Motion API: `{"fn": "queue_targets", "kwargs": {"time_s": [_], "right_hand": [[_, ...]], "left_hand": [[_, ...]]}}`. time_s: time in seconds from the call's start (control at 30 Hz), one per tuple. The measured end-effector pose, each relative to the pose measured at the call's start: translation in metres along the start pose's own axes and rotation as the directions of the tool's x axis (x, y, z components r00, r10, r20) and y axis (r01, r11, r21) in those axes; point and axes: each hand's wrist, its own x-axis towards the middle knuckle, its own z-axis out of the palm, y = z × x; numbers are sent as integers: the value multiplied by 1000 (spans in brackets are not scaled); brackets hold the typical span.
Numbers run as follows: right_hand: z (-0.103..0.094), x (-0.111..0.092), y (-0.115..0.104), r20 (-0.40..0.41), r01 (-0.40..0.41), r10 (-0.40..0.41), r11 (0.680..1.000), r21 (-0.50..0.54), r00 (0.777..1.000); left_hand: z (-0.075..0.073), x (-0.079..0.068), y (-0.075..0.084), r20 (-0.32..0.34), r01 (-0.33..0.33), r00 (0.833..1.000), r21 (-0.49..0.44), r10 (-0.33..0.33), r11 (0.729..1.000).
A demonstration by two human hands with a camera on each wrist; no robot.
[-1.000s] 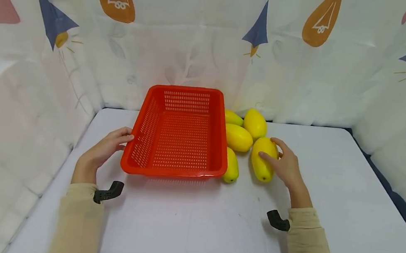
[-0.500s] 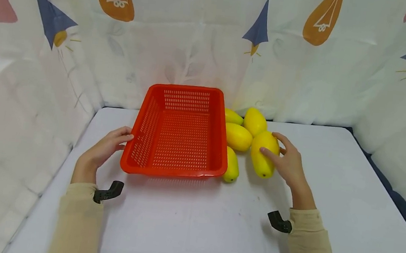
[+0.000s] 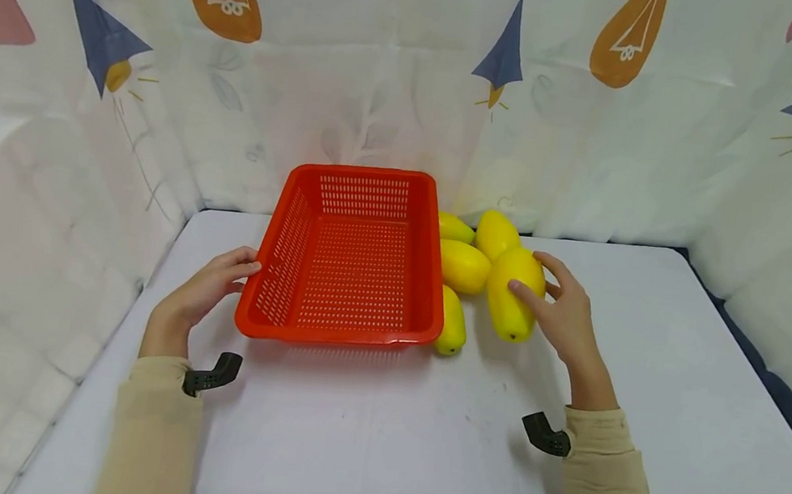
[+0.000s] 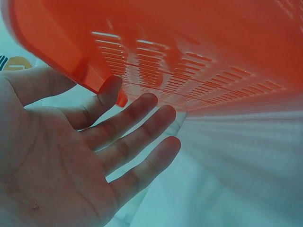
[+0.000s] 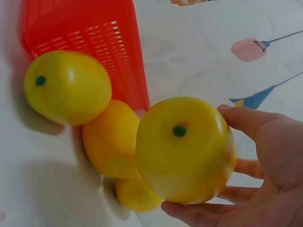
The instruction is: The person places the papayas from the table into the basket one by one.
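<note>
A red plastic basket [image 3: 356,275] with slotted walls stands on the table. At its left rim, my left hand [image 3: 203,294] pinches the edge between thumb and index finger; in the left wrist view the other fingers [image 4: 135,146] spread out beneath the rim. My right hand [image 3: 564,315] holds a yellow mango [image 3: 513,297], thumb on one side and fingers on the other. The held mango [image 5: 187,151] shows its green stem spot and appears raised off the table. Several other mangoes [image 3: 463,268] lie beside the basket's right wall, one partly hidden behind it.
The table [image 3: 372,456] wears a white cloth. A patterned white curtain [image 3: 412,102] hangs close behind the basket and along both sides. The nearest loose mango [image 3: 451,327] lies against the basket's front right corner.
My right hand has lifted the mango slightly and shifted it away from me, and it now overlaps the mangoes behind it. My left hand and the basket have stayed put.
</note>
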Motion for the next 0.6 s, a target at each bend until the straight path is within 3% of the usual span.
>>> {"fn": "queue_targets", "kwargs": {"time_s": [0.6], "right_hand": [[5, -4, -9, 5, 51, -51, 995, 91, 999]], "left_hand": [[-1, 0, -1, -2, -10, 1000, 8, 10, 1000]]}}
